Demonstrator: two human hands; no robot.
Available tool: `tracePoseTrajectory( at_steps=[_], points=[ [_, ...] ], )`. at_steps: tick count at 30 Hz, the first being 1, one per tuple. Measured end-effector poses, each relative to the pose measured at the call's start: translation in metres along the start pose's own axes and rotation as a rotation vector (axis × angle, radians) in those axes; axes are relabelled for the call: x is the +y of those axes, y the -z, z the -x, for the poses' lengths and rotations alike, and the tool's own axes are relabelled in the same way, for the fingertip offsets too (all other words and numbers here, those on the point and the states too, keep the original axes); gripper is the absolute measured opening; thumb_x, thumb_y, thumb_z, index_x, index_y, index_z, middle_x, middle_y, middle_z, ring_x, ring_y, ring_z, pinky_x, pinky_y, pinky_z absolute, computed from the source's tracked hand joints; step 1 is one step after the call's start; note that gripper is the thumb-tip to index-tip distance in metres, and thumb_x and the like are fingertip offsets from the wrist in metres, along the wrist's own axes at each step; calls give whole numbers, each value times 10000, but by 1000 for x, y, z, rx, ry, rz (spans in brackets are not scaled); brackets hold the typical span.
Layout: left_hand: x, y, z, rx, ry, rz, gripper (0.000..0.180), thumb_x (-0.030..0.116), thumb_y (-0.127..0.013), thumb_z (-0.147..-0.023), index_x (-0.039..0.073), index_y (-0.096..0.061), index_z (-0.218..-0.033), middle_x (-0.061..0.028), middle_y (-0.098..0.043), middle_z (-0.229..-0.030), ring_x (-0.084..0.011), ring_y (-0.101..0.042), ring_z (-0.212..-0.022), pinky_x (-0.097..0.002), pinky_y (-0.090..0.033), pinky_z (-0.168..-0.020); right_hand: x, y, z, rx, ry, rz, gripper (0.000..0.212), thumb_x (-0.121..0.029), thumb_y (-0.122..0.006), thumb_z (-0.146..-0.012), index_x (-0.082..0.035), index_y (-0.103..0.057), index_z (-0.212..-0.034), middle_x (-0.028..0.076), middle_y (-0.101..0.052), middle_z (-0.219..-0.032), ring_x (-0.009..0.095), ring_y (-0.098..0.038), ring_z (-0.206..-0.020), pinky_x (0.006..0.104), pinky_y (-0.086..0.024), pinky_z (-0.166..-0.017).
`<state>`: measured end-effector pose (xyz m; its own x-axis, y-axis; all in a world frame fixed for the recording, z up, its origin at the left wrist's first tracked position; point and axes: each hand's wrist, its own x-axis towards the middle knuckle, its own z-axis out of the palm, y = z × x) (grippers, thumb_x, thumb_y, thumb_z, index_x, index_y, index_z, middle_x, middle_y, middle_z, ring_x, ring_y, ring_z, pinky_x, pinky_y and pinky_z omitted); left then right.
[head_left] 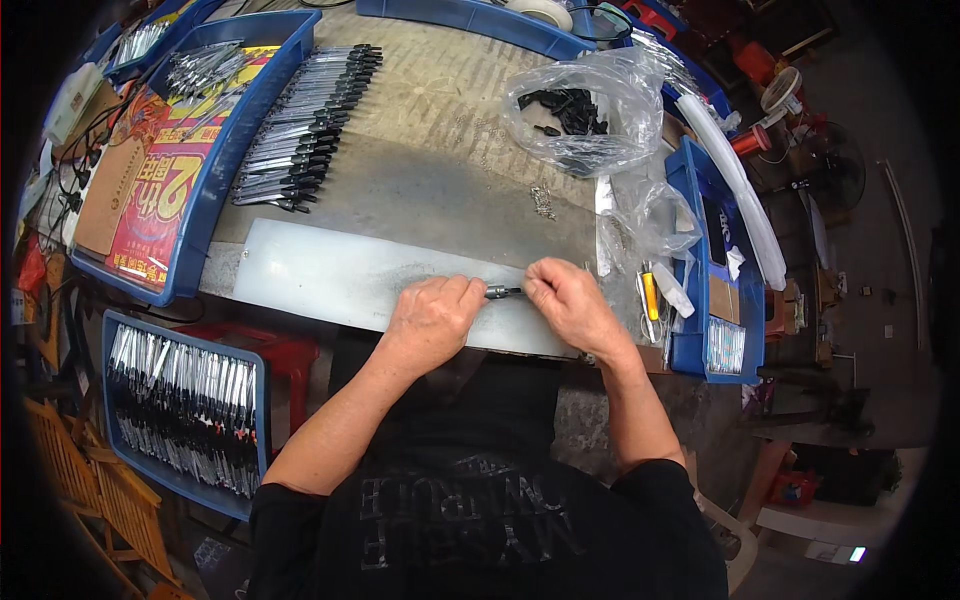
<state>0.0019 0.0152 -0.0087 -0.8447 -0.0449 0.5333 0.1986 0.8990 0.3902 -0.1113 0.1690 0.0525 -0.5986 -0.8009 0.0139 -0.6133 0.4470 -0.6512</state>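
Between my two hands, over the near edge of the table, is a pen (496, 292) with a grey-and-black barrel, only a short stretch of it visible. My left hand (432, 318) is closed round one end of it. The fingers of my right hand (570, 302) pinch its thin black end, and their tips hide what lies inside. Beneath both hands lies a pale whitish sheet (320, 268) along the table's edge. A long row of similar pens (305, 125) lies farther back on the left.
A blue tray (205, 215) at left holds printed card and metal parts. Below it, another blue tray (262, 420) holds many pens. Black pieces fill a clear plastic bag (570, 115) at the back right. Small metal parts (542, 200), a yellow tool (650, 295) and a blue bin (690, 350) are at right.
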Motion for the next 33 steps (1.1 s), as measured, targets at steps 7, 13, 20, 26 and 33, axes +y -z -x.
tracePoseTrajectory(
  at_steps=[7, 13, 20, 26, 33],
  points=[
    [2, -1, -2, 8, -11, -14, 161, 134, -633, -717, 38, -542, -807, -56, -475, -619, -206, -547, -548, -322, -447, -477, -12, -12, 3, -31, 81, 166, 135, -122, -539, -814, 11, -529, -792, 181, -556, -753, 364, -545, -714, 420, -430, -623],
    [1, -3, 0, 11, -14, -36, 165, 136, -633, -716, 35, -543, -810, -58, -478, -623, -207, -545, -550, -325, -446, -483, -13, -15, 1, -37, 114, 239, 132, -125, -544, -807, 4, -534, -783, 184, -562, -747, 372, -554, -704, 434, -437, -614],
    [2, -2, 0, -4, -30, -42, 171, 129, -629, -717, 21, -546, -820, -62, -488, -627, -208, -550, -562, -330, -448, -486, -16, -15, 0, -57, 85, 293, 135, -122, -527, -796, 7, -546, -761, 197, -572, -737, 375, -566, -705, 450, -446, -631],
    [1, -3, 1, -17, -20, -40, 167, 125, -628, -717, 17, -548, -817, -64, -492, -629, -207, -550, -562, -331, -449, -487, -17, -17, -1, -42, 55, 273, 134, -130, -547, -784, 2, -549, -758, 190, -580, -738, 365, -575, -700, 447, -447, -617],
    [1, -2, 0, -13, -21, -35, 158, 123, -626, -723, 16, -554, -814, -64, -491, -626, -206, -552, -559, -327, -449, -484, -12, -20, 0, 42, 72, 219, 138, -128, -617, -759, -14, -539, -754, 144, -562, -722, 327, -562, -669, 398, -442, -595]
  ],
)
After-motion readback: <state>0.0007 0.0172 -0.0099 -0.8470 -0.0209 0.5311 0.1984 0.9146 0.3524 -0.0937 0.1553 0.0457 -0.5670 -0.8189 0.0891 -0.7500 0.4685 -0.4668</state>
